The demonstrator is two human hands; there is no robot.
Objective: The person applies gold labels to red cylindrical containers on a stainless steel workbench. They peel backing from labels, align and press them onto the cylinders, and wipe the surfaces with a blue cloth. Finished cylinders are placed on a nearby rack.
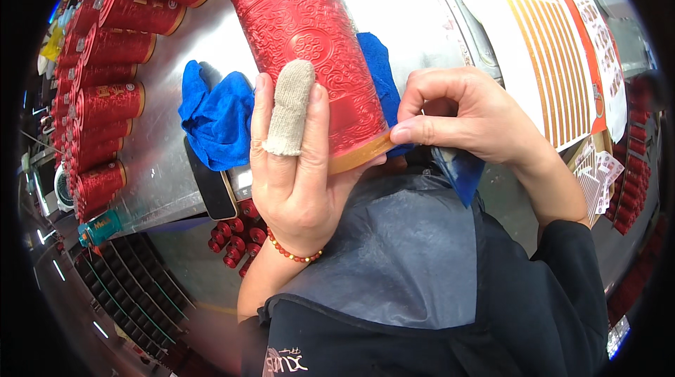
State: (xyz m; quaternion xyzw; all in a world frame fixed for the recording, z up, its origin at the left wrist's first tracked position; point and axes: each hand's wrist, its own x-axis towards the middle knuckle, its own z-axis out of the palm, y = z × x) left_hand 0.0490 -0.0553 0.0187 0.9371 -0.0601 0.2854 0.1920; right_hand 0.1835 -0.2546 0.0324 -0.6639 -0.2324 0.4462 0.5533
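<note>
A large red embossed cylindrical canister [309, 18] lies tilted on the metal table, its gold-rimmed end toward me. My left hand [295, 190] grips that end, with fingers stretched along the side and the thumb partly hidden at the rim. A beige knitted finger sleeve [290, 110] covers one of its fingers. Around the rim runs a gold strip [351, 157]. At its right side, my right hand [474, 117] pinches the strip's end between thumb and forefinger. Below that hand hangs a dark blue pointed piece [460, 174] whose kind I cannot make out.
Blue cloths [218, 117] lie on both sides of the canister. Several similar red canisters [109, 104] stand in rows at left. A phone [213, 183] rests near the table edge. On the right lies a sheet of gold strips [545, 53]. Black racks [130, 299] stand lower left.
</note>
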